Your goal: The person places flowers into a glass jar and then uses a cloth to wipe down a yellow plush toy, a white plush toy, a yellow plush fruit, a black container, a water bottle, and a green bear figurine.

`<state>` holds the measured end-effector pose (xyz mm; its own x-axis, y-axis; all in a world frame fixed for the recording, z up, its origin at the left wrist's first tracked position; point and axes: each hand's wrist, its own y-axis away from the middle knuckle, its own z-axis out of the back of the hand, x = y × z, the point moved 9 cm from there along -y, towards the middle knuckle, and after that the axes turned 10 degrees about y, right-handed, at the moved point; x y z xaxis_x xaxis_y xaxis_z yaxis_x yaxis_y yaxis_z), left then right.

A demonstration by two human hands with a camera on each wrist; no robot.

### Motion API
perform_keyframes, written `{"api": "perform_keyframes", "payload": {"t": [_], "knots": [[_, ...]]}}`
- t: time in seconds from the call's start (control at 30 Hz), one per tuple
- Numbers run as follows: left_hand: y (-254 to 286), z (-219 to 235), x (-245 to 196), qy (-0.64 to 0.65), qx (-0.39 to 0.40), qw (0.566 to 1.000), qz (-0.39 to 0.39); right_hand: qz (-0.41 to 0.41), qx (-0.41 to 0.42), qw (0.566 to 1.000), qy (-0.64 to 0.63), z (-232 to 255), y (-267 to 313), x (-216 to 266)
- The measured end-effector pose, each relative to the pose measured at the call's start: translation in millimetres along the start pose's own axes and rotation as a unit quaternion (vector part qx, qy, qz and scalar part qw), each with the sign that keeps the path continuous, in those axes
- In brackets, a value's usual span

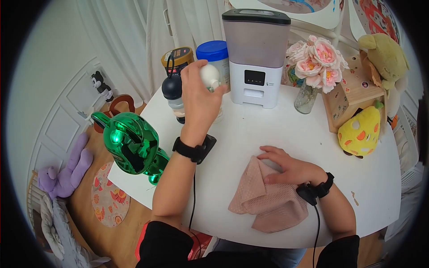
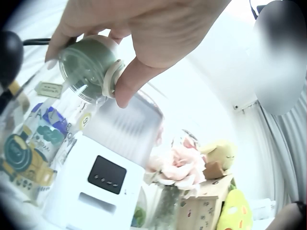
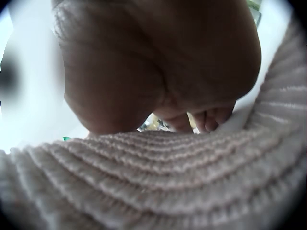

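Note:
With fingers and thumb spread round its rounded white lid [image 1: 209, 75], my left hand [image 1: 200, 100] grips a clear bottle at the back of the table. In the left wrist view the lid [image 2: 88, 60] looks greenish, and printed pictures show on the bottle [image 2: 36, 143]. A dark-lidded bottle [image 1: 172, 87] stands just left of that hand. Near the front, my right hand [image 1: 292, 169] rests on a crumpled pink ribbed cloth [image 1: 250, 192], its fingers reaching past the upper edge. The cloth [image 3: 153, 177] fills the lower right wrist view, close under the palm.
A white feeder [image 1: 254, 85] stands behind, beside a blue-lidded tub [image 1: 212, 48] and a brown-lidded tub [image 1: 178, 56]. A shiny green figure [image 1: 134, 143] is at left. Right are a flower vase [image 1: 306, 98], a wooden box [image 1: 348, 94] and a yellow plush [image 1: 361, 131].

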<state>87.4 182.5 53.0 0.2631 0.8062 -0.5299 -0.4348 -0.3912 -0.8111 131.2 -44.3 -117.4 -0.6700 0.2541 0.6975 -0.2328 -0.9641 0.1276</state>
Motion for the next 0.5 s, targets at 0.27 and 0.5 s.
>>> {"api": "perform_keyframes", "payload": {"t": [0.27,0.5], "knots": [[7,-9,36,-0.027,0.009,0.999,0.04,0.034,0.05,0.992,0.112,-20,3,4],[12,-17,26,-0.116,0.053,0.991,0.036,0.042,0.041,0.99,0.125,-23,2,-1]]}}
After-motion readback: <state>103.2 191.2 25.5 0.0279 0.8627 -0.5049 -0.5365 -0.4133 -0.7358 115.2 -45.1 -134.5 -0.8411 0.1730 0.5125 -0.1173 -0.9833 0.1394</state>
